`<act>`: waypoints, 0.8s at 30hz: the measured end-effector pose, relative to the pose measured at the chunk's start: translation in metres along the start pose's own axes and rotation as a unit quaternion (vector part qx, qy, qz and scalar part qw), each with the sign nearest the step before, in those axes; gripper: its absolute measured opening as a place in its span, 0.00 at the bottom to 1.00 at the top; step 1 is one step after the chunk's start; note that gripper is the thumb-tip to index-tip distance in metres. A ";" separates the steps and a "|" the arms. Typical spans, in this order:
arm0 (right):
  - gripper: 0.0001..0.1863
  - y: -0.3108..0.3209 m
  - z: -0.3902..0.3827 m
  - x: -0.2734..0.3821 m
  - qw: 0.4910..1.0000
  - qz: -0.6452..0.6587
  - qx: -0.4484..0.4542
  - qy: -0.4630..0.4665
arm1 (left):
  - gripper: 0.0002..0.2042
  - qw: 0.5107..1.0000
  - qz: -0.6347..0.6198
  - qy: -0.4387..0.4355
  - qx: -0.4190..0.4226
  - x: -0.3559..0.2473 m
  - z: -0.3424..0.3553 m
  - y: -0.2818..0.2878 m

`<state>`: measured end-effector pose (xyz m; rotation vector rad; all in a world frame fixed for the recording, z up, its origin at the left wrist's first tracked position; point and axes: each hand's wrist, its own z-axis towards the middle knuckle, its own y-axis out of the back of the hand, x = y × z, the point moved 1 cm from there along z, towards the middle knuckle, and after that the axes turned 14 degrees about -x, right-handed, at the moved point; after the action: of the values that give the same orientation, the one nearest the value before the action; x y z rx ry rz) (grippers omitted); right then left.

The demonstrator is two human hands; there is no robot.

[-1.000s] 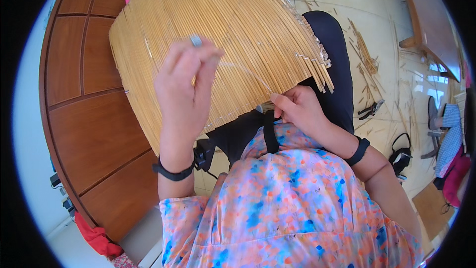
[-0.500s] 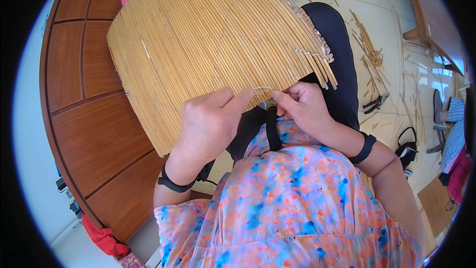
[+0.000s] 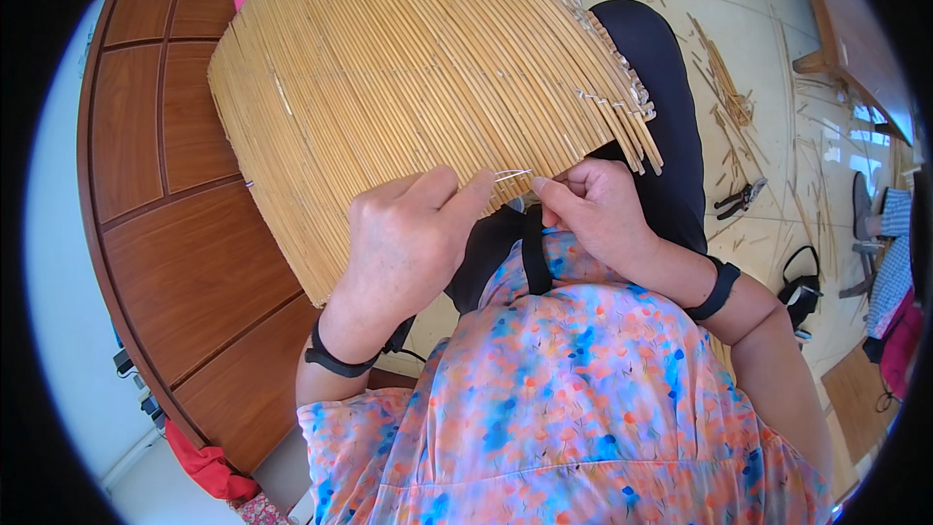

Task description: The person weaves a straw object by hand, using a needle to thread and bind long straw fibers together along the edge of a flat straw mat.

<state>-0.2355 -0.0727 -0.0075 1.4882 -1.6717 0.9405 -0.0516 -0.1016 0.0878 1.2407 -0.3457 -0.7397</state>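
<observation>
A mat of thin yellow-brown reed stalks [image 3: 408, 68] lies across my lap, its stalks bound side by side. At its near edge a white string [image 3: 511, 174] runs in two close strands between my hands. My left hand [image 3: 413, 233] is closed, with thumb and forefinger pinching the string at its left end. My right hand [image 3: 601, 212] is closed too, its thumb pressing at the string's right end by the mat's edge. Its other fingers are partly hidden beneath. Several stalk ends [image 3: 637, 141] stick out unevenly at the mat's right corner, near white knots.
To the left stands a brown wooden panelled surface [image 3: 194, 262]. Loose stalks [image 3: 724, 87] and black-handled pruning shears [image 3: 741, 198] lie on the tiled floor at right. A wooden table [image 3: 855, 29] is at far right, and another person's leg [image 3: 873, 226] shows below it.
The string between my hands has gone from a curved loop to a straighter, tighter pair of strands. My left hand has shifted slightly left; my right hand has stayed almost still.
</observation>
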 end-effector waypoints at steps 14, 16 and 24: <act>0.12 -0.002 0.000 -0.001 1.000 0.014 -0.008 0.002 | 0.14 1.000 0.014 -0.010 0.006 -0.001 0.004 0.001; 0.12 -0.002 0.000 -0.002 1.000 0.014 -0.010 0.004 | 0.14 1.000 0.015 -0.013 0.012 -0.001 0.004 0.001; 0.11 -0.001 0.000 -0.001 1.000 0.014 -0.007 -0.001 | 0.16 0.998 0.044 -0.048 0.011 -0.009 0.016 0.006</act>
<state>-0.2347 -0.0721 -0.0079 1.4607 -1.7019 0.9408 -0.0660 -0.1063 0.1003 1.2054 -0.4862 -0.7223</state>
